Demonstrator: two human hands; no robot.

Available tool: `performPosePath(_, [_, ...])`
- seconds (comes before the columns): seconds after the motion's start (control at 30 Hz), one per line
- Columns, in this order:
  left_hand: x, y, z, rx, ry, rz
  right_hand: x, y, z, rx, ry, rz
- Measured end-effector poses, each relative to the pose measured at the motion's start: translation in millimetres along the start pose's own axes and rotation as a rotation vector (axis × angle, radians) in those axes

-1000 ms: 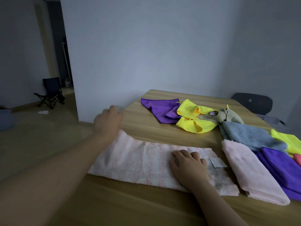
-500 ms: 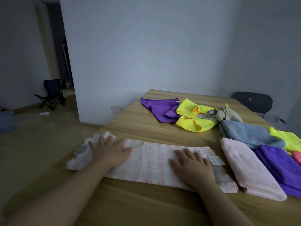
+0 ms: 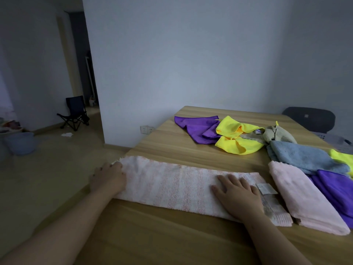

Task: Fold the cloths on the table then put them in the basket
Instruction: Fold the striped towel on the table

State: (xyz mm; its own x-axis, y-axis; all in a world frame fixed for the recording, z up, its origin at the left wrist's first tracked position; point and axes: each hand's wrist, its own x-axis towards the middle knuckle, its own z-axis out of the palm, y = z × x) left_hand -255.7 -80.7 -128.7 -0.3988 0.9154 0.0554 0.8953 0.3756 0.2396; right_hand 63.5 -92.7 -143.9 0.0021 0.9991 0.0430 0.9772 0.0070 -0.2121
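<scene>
A long pink-and-white towel (image 3: 172, 186), folded into a strip, lies across the near part of the wooden table (image 3: 172, 142). My left hand (image 3: 108, 178) is at the strip's left end, past the table's left edge, with its fingers curled on the cloth. My right hand (image 3: 238, 196) presses flat on the strip near its right end, beside a white label (image 3: 266, 188). A pale basket (image 3: 333, 139) shows past the table's far right edge, partly cut off.
A folded pink cloth (image 3: 305, 197) lies right of the strip, with purple (image 3: 338, 190), blue (image 3: 305, 157) and yellow-green (image 3: 343, 156) cloths beyond. Loose purple (image 3: 198, 129), yellow (image 3: 233, 136) and beige (image 3: 277, 133) cloths sit farther back. A dark chair (image 3: 309, 119) stands behind the table.
My left hand slid left along the towel, from resting flat on it to its far left end. The right hand stayed pressed on the right part.
</scene>
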Motion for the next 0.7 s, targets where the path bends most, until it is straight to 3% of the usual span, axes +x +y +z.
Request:
performPosePath(0.17, [6.6,-5.9,-3.8,-0.082,0.107,-0.054,-0.3,-0.1,-0.3,0.002,0.002,0.009])
performPosePath(0.3, [6.0,1.8,-11.8,0.061,0.115,-0.097,-0.7,-0.9,-0.3,0.007,0.007,0.004])
performPosePath(0.4, [3.1,22.6,-10.0,0.037,0.231,0.146,-0.9,-1.5,-1.5,0.004,0.010,0.002])
performPosePath(0.43, [0.8,32.5,-6.7,-0.017,0.219,0.276,-1.2,-1.5,-1.7,0.006,0.014,-0.002])
performPosePath(0.5, [-7.5,51.2,3.7,-0.057,0.028,0.462,-2.7,-2.3,-2.6,0.033,0.036,-0.011])
performPosePath(0.57, [-13.8,59.7,20.0,0.041,-0.206,0.479,-5.5,-3.2,-6.1,0.099,0.081,-0.008])
performPosePath(0.7, [-8.4,51.9,29.9,0.200,-0.242,0.406,-13.0,4.4,-16.4,0.134,0.170,0.038])
